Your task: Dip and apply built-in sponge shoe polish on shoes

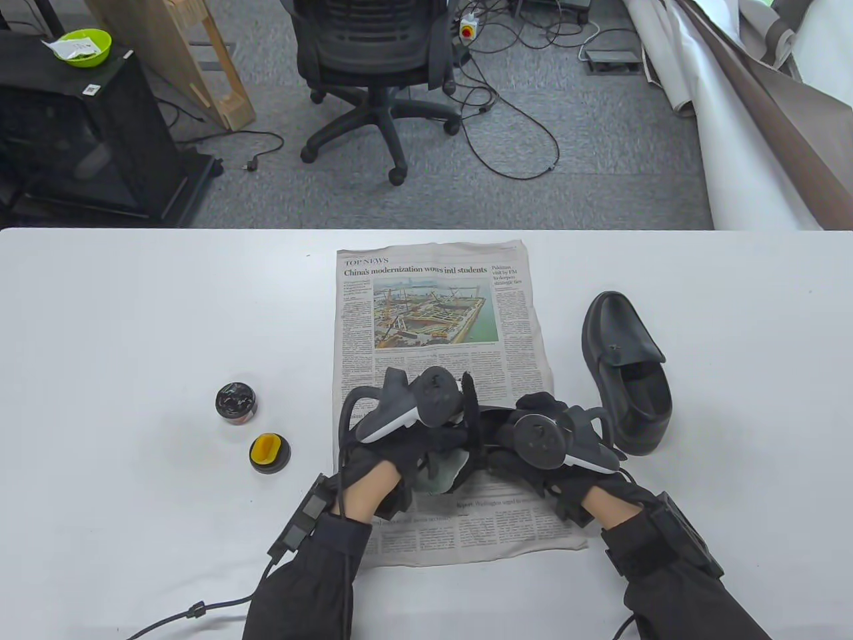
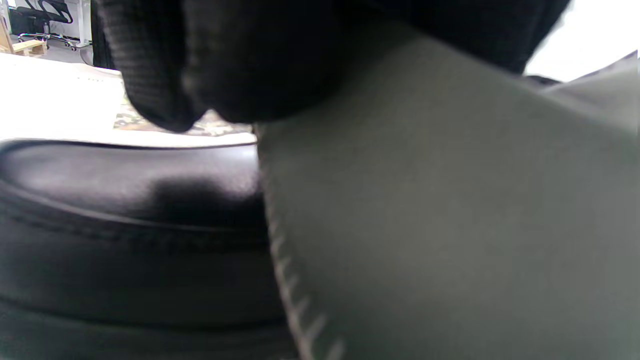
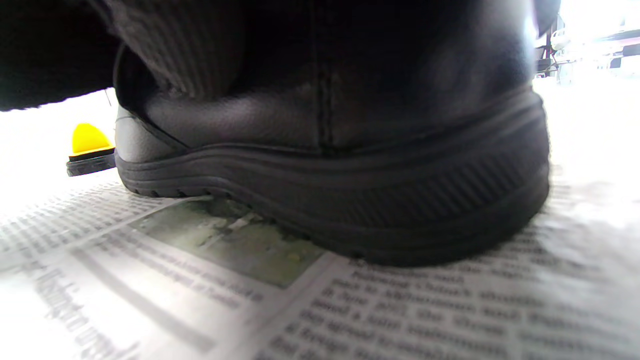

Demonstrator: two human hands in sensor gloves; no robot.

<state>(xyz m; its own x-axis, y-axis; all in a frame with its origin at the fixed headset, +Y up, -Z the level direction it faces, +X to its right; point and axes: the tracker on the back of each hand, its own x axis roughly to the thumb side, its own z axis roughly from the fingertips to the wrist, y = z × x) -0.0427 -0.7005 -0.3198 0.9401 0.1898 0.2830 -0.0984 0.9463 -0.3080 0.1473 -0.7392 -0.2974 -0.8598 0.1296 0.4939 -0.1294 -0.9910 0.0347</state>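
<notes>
Two hands (image 1: 466,440) hold one shoe (image 3: 330,150) crosswise on newspaper (image 1: 433,313).

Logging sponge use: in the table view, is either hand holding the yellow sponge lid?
No. The yellow sponge lid lies alone on the table, beside the polish tin.

left: polish tin (image 1: 236,402), sponge lid (image 1: 269,453) – near | right: second shoe (image 1: 628,371) – close | far newspaper (image 1: 433,313): open
</notes>
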